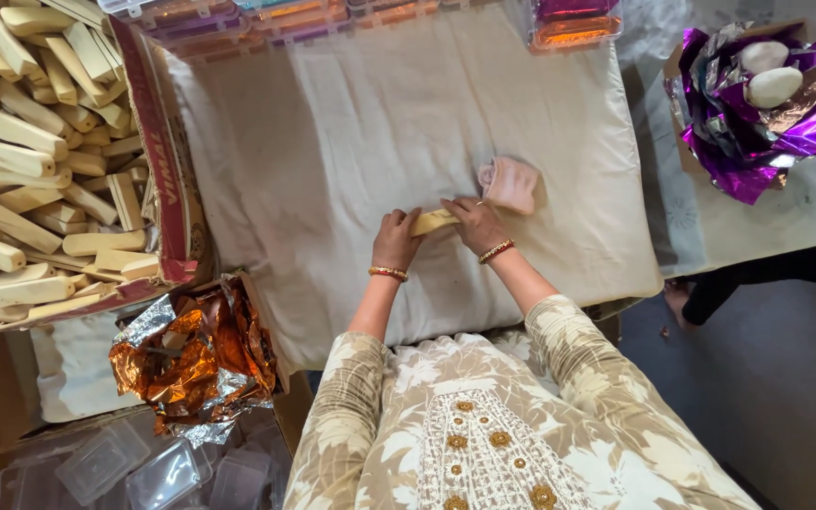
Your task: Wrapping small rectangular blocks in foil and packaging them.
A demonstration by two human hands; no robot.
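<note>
Left hand [395,238] and right hand [473,223] each pinch one end of a pale wooden stick [432,222] on the cloth-covered counter [332,142]. Judged light, stiff, smooth; end grips suit it.

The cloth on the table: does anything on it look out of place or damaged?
Nothing stands out. Both hands hold a pale block on the cloth, with a pink rag lying beside the right hand.

Both arms reach forward, left hand [395,238] and right hand [475,224] close together, fingers curled, palms down.
</note>
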